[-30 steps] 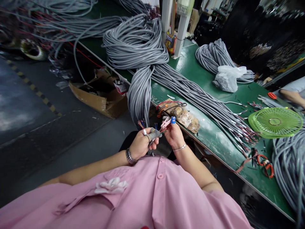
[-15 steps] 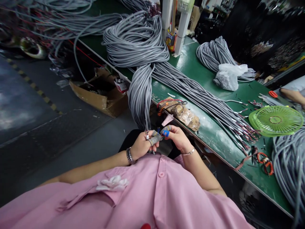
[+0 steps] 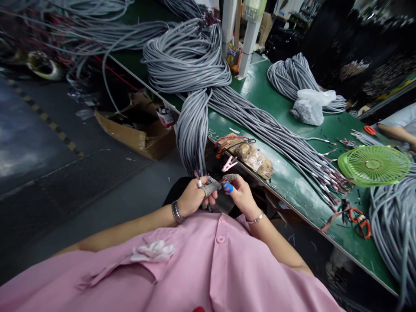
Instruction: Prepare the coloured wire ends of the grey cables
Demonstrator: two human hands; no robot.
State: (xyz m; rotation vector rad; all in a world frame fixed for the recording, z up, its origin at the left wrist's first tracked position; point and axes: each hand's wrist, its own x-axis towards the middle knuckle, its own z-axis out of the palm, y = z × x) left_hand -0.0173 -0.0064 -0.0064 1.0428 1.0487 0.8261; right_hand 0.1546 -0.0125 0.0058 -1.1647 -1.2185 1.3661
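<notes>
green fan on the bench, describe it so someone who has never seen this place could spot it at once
Start at the long green workbench running along the right side. Follow the fanned-out grey cables to their stripped coloured ends; the fan lies just beyond them, grille up. It is the only lime-green round thing there, a ribbed disc beside another grey cable heap.
</notes>
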